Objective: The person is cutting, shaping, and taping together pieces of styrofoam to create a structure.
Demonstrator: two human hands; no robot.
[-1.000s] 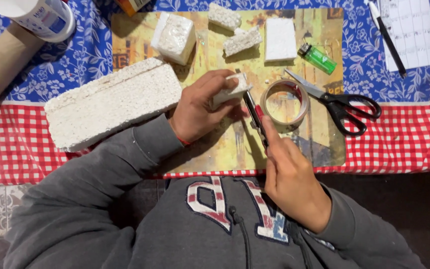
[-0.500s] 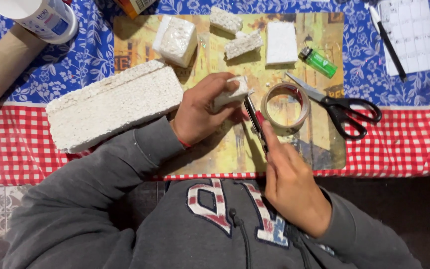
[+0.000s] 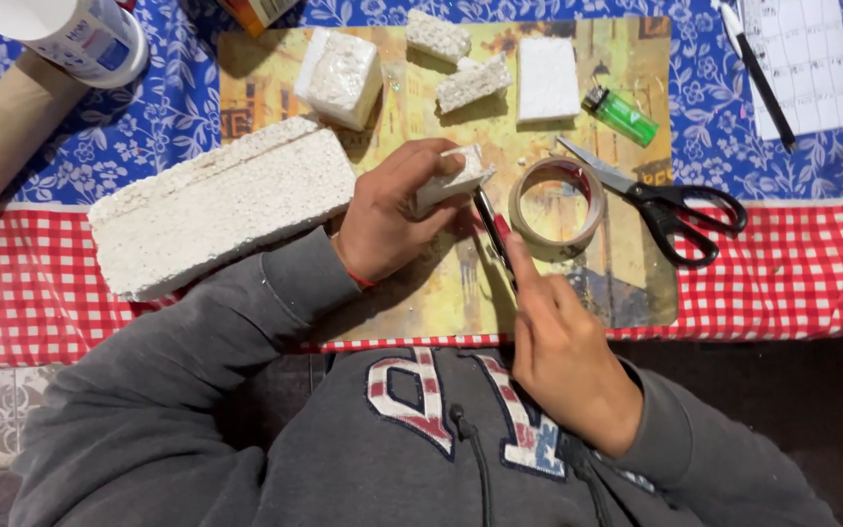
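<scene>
Head view: left hand [image 3: 392, 210] wrapped around a small white foam piece [image 3: 451, 181] over the yellow mat [image 3: 626, 283]; right hand [image 3: 563, 351] pinching a craft knife [image 3: 493, 232], blade at the foam. Just right, tape roll [image 3: 556, 207], hollow middle showing only mat; scissors [image 3: 670, 205] beyond. Far left, white cup [image 3: 60, 34], contents unseen.

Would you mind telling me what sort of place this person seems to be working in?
Probably a home craft table: patterned tablecloths cover it, and on it lie cut foam blocks, a tape roll and scissors. The left hand holds a small foam piece.
</scene>
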